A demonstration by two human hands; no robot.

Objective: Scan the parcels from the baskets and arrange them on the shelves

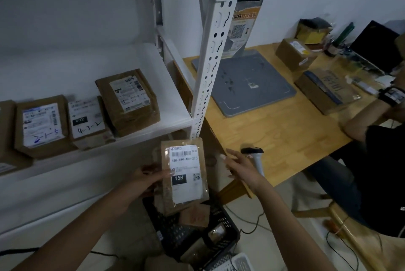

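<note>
My left hand (151,177) grips a flat brown parcel (184,174) by its left edge, label up, reading "15H". It hovers above a black perforated basket (228,235) on the floor, which holds several more brown parcels (195,216). My right hand (243,167) is stretched out to the right of the parcel, fingers straight, holding nothing, just short of a white handheld scanner (256,159) at the table's edge. Several labelled parcels (129,100) stand on the white shelf (140,139) to the left.
A white perforated shelf post (210,56) rises just behind the held parcel. The wooden table (274,130) carries a grey scanning pad (247,82), boxes and a laptop (372,45). Another person (377,139) sits at the right. Cables run across the floor.
</note>
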